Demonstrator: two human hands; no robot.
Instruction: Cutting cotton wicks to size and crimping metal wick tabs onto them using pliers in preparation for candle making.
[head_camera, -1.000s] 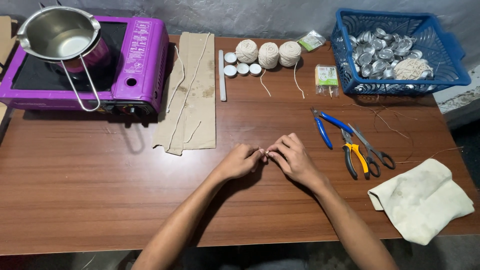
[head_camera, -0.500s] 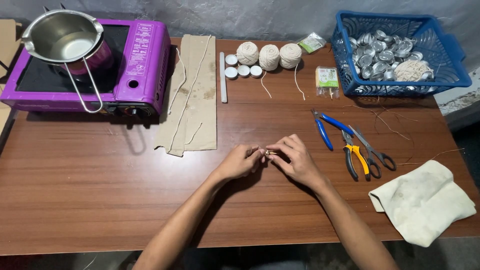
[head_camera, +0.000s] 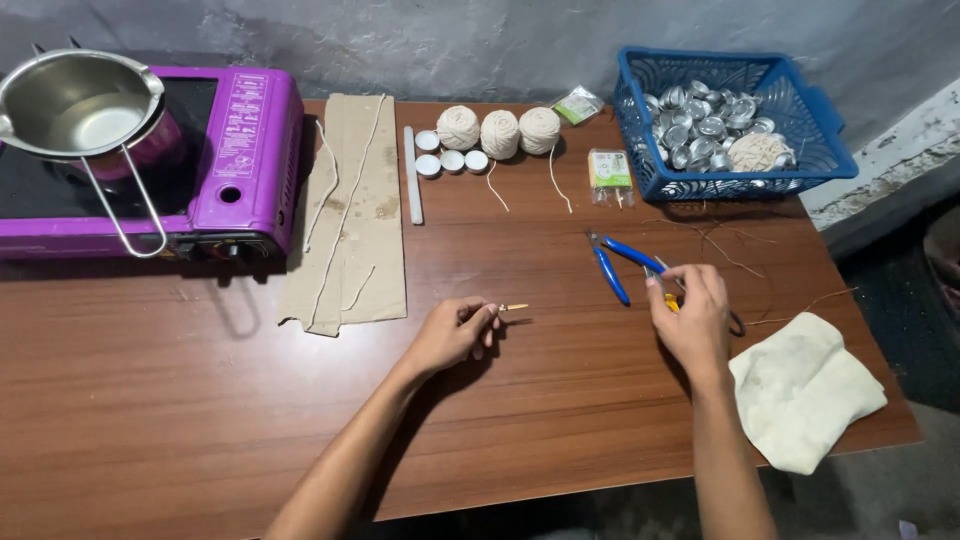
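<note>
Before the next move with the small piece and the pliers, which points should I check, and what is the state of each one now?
1. Left hand has a pinch grip on the small wick piece, its tip sticking out: ok.
2. Right hand is on the yellow-handled pliers: ok. Whether its grip is closed on them: cannot tell.
3. Blue-handled pliers lie apart from the right hand, not in its way: ok.
4. Wooden table between the two hands is bare: ok.
5. White cloth lies beside the right forearm, partly over the table edge: not ok.
6. Exact make-up of the small wick piece: cannot tell, too small.
</note>
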